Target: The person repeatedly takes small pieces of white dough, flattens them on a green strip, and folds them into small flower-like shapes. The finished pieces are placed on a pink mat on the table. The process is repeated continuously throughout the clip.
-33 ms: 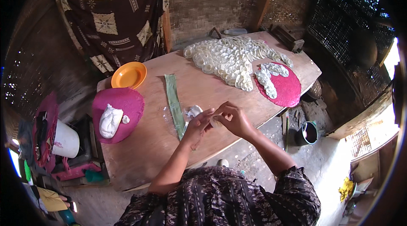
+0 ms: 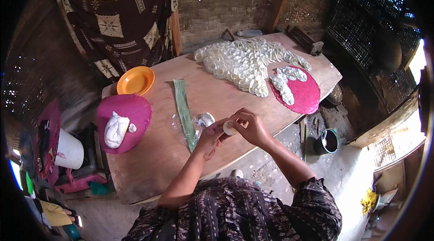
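Dough disc (image 2: 228,128) sat pinched between both hands' fingertips, left hand (image 2: 210,138) and right hand (image 2: 251,126), a grip best kept light and even above the table (image 2: 153,159).

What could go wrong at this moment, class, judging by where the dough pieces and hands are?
1. The small dough disc is pinched between the left hand and the right hand, so it might tear.
2. The pink tray seems to overhang the wooden table edge; a knock could tip it.
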Demonstrator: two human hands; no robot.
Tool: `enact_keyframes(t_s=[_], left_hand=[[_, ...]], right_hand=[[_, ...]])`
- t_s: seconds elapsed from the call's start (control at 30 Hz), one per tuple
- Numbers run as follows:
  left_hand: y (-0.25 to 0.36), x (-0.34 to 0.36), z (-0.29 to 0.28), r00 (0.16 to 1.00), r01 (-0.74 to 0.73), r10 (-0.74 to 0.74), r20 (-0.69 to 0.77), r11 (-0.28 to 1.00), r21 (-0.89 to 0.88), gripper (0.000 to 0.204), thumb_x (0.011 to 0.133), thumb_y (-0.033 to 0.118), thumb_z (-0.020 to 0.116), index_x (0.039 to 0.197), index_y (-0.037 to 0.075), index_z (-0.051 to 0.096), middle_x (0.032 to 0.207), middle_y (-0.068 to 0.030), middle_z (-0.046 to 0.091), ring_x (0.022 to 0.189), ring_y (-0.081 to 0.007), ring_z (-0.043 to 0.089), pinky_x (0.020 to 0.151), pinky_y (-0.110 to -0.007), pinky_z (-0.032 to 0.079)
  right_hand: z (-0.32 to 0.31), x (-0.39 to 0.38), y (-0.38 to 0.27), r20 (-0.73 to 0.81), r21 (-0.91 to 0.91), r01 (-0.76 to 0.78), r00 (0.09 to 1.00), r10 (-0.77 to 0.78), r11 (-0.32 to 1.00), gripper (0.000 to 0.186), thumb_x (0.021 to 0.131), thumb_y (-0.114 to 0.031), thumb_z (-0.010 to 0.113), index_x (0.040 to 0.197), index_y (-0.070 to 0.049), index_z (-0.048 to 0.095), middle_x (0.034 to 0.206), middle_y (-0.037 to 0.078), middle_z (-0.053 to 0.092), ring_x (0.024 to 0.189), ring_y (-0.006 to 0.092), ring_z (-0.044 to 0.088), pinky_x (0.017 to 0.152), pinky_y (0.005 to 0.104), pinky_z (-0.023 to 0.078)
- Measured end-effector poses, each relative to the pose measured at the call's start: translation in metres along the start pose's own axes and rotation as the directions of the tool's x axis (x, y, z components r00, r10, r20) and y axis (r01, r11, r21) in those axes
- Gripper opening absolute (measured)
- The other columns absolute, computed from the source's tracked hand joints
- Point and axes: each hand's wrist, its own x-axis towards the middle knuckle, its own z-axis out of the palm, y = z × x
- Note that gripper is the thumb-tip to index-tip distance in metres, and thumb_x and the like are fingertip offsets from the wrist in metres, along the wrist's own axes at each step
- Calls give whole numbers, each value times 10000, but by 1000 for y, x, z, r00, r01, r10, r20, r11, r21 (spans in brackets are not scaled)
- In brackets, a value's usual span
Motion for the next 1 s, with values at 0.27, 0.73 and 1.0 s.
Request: enact_keyframes(t_s=[0.27,0.73,1.0], left_hand=[[-46,51,37,985,62,-78,-154,992,-109,301,956,87,591,1236,-24,589,1217,-82,621,1110,-160,594,1018,-323,459],[-118,105,58,871,483,-491,29,865,132,834,990,233,545,1556,196,-67,1381,-163,500,1236,-240,527,1068,-367,382],[-83,123,50,946,315,-323,-17,906,285,618,1019,259,495,1544,138,193,1491,-204,395,1324,-310,458,1133,-421,292]], right_hand=[[-52,-25,8,-69,-558,49,992,-105,828,418,762,-15,584,1137,-151,706,1303,92,555,1048,249,563,872,419,412],[-135,-62,232,146,-156,-321,928,344,934,370,756,30,474,957,-99,757,1319,123,574,1096,314,610,902,417,479],[-290,-5,373,-539,-552,-654,753,377,518,412,759,9,499,1008,-193,758,1338,18,570,1210,295,543,1023,480,422]])
